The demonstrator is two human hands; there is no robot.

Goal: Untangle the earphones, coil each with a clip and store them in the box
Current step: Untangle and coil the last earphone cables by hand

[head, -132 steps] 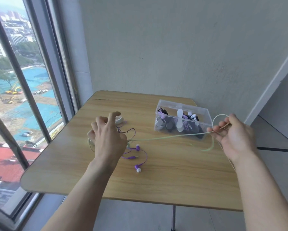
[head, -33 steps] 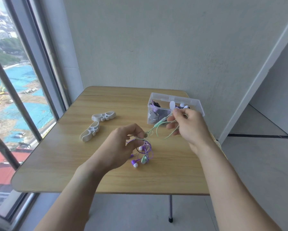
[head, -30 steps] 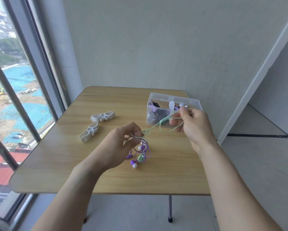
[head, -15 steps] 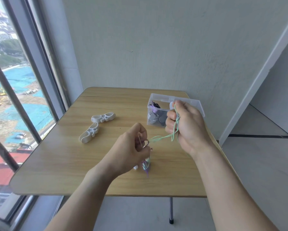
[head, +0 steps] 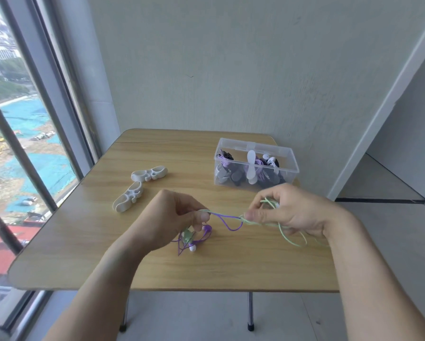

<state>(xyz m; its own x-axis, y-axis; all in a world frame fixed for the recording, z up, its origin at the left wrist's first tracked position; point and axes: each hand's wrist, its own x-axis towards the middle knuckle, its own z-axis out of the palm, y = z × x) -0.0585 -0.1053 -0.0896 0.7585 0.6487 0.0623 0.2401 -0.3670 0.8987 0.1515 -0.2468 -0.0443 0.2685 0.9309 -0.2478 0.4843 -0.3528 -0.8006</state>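
Light: daylight is coming through the window (head: 21, 134) on the left, bright and even.
Shadows: soft ones are lying under the table (head: 157, 267) edge.
Distortion: window bars are bending at the frame's edges.
Focus: staying mostly sharp throughout.

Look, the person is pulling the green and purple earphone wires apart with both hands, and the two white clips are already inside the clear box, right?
Not quite. The head view shows the two white clips lying on the table, left of the clear box. The rest is right: the left hand and right hand pinch the green and purple earphone wires.
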